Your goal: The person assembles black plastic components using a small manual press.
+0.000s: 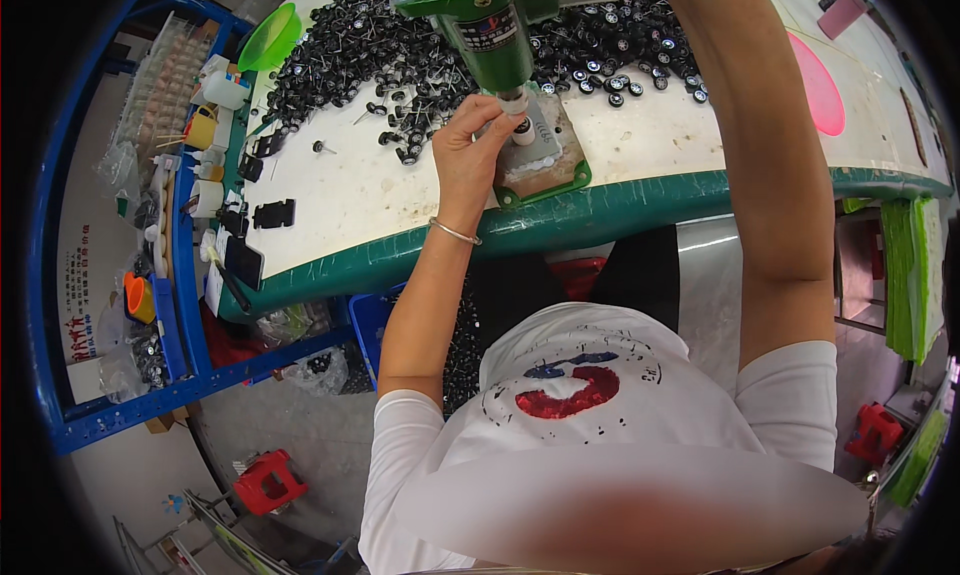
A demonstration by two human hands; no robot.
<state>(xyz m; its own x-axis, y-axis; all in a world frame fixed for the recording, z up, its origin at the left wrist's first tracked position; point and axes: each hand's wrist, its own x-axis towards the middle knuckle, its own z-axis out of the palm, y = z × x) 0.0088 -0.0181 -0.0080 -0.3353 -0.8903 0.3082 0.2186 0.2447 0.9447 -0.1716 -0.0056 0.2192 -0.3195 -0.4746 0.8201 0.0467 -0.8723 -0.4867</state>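
A green hand press [490,45] stands at the table's front edge, its ram pointing down over a metal base plate [545,165]. On the plate sits a short white peg [523,138] with a small dark round part at its top. My left hand [470,140] reaches in from the left, thumb and fingers pinched together beside the peg, just under the ram's white tip; what they hold is too small to make out. My right arm stretches up past the press on the right, and its hand lies beyond the upper edge.
Small black wheels with metal pins [340,50] are heaped left of the press, and more black wheels [625,45] right of it. A green basin [270,37] and a pink one [815,85] flank them. A blue rack [190,245] stands at left; red stools [270,482] are on the floor.
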